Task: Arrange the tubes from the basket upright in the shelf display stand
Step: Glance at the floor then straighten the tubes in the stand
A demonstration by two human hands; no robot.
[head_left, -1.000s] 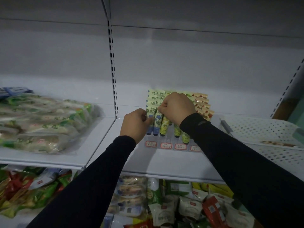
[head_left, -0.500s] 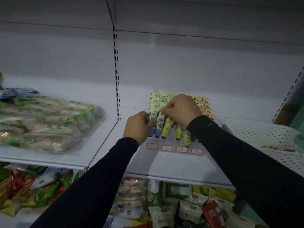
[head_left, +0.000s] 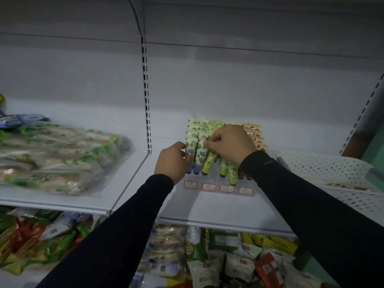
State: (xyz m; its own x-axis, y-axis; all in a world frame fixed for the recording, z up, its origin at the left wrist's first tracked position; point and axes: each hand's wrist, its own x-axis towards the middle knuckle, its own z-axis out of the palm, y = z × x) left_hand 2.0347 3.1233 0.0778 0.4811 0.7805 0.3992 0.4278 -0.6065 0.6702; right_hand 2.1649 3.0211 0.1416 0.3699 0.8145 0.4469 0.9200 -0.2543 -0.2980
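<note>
A clear display stand (head_left: pixel 220 185) with four red-framed labels sits on the white shelf (head_left: pixel 218 208) and holds several upright tubes in rows. My right hand (head_left: pixel 230 144) pinches the top of a blue-flowered tube (head_left: pixel 200 156) in the front left of the stand. My left hand (head_left: pixel 173 161) grips the leftmost blue tube (head_left: pixel 190 149) beside it, fingers curled against its side. A yellow-green tube (head_left: pixel 208 163) leans next to them. Green tubes (head_left: pixel 231 172) stand further right. Orange-topped tubes (head_left: pixel 254 132) show behind my right hand.
A white perforated basket (head_left: pixel 324 169) stands on the shelf at the right. Bagged snacks (head_left: pixel 58 154) lie on the left shelf section. The lower shelf is packed with packets (head_left: pixel 207 258). A slotted upright (head_left: pixel 146 96) divides the back wall.
My hands have stayed at the front left tubes. The right hand's fingers shifted slightly on the blue-flowered tube's top. The view drifted a little.
</note>
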